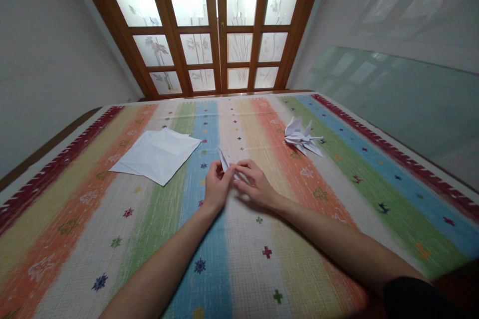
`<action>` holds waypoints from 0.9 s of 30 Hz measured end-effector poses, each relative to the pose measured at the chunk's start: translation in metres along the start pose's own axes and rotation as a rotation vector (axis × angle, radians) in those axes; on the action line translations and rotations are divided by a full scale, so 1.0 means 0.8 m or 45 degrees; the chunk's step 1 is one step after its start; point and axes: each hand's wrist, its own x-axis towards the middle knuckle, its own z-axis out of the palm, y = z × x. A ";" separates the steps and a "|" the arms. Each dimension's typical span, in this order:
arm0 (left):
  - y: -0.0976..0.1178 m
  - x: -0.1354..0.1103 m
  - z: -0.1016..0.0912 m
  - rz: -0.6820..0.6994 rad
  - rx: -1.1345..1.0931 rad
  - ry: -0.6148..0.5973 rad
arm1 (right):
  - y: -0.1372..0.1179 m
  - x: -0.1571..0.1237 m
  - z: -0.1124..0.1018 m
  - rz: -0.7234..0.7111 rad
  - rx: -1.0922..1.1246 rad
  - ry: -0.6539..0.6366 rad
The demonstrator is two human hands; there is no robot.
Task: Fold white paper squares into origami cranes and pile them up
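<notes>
A small folded piece of white paper [225, 159] is held between both hands above the striped cloth. My left hand [216, 185] pinches its left side, fingers curled on the paper. My right hand [253, 184] grips the right side, fingers bent over the fold. A pointed flap sticks up and away from the fingers. Most of the paper is hidden behind the fingers.
A stack of white square sheets [157, 154] lies to the left on the multicoloured striped cloth [337, 194]. Finished folded white paper figures [301, 137] sit at the right. Wooden doors with frosted glass panes [217, 25] stand beyond the far edge.
</notes>
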 end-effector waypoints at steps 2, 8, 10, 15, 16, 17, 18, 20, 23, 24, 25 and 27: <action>-0.001 0.004 -0.004 -0.014 0.000 0.040 | 0.003 0.000 -0.002 -0.005 0.004 -0.025; -0.009 0.014 -0.010 -0.101 -0.077 0.097 | 0.016 0.008 -0.012 0.044 0.031 0.096; -0.009 0.014 -0.008 -0.122 -0.139 0.083 | 0.020 0.010 -0.014 0.055 0.083 0.024; -0.004 0.013 -0.005 -0.217 -0.259 0.039 | 0.024 0.009 -0.016 0.069 0.130 -0.066; -0.004 0.012 -0.005 -0.234 -0.276 0.030 | 0.023 0.009 -0.017 0.074 0.112 -0.059; -0.003 0.012 -0.005 -0.248 -0.288 0.019 | 0.023 0.009 -0.017 0.085 0.095 -0.052; -0.003 0.011 -0.006 -0.257 -0.292 0.005 | 0.022 0.009 -0.018 0.100 0.084 -0.047; -0.004 0.011 -0.007 -0.262 -0.284 -0.021 | 0.022 0.009 -0.018 0.132 0.108 -0.047; -0.006 0.011 -0.008 -0.243 -0.266 -0.040 | 0.023 0.010 -0.017 0.212 0.264 -0.067; -0.006 0.011 -0.008 -0.233 -0.263 -0.050 | 0.024 0.011 -0.016 0.247 0.333 -0.069; -0.006 0.011 -0.008 -0.219 -0.261 -0.065 | 0.025 0.011 -0.015 0.282 0.397 -0.062; -0.005 0.011 -0.008 -0.178 -0.249 -0.095 | 0.025 0.012 -0.014 0.338 0.478 -0.028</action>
